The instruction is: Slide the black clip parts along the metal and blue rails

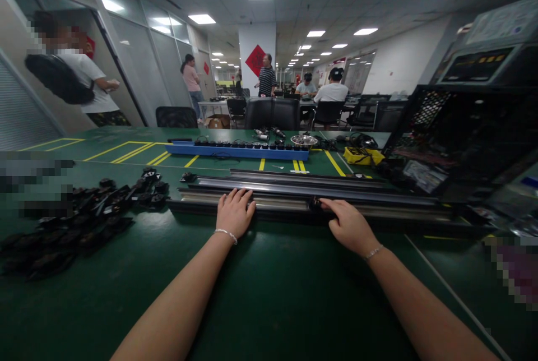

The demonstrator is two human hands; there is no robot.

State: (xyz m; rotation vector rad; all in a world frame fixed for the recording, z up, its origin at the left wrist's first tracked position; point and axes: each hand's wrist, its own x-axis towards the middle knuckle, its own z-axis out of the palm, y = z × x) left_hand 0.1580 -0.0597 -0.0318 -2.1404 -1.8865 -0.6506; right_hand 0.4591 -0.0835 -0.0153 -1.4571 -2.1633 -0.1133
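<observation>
My left hand (236, 212) lies with fingers spread on the nearest long dark metal rail (277, 204), towards its left end. My right hand (349, 225) is farther right, its fingers bent and its fingertips at a small black part (314, 202) that sits in the rail's channel. The thumb is tucked below, and the exact grip is partly hidden. Behind this rail lie more long rails (290, 186), side by side. To the left of my left hand, a loose heap of small black parts (96, 204) is spread on the green table (269, 294).
Farther back, a blue strip (235, 151) carries a row of black parts. Beyond my right hand are a metal bowl (304, 140), a yellow box (363, 156) and an open black case (432, 137). Several people stand or sit across the room.
</observation>
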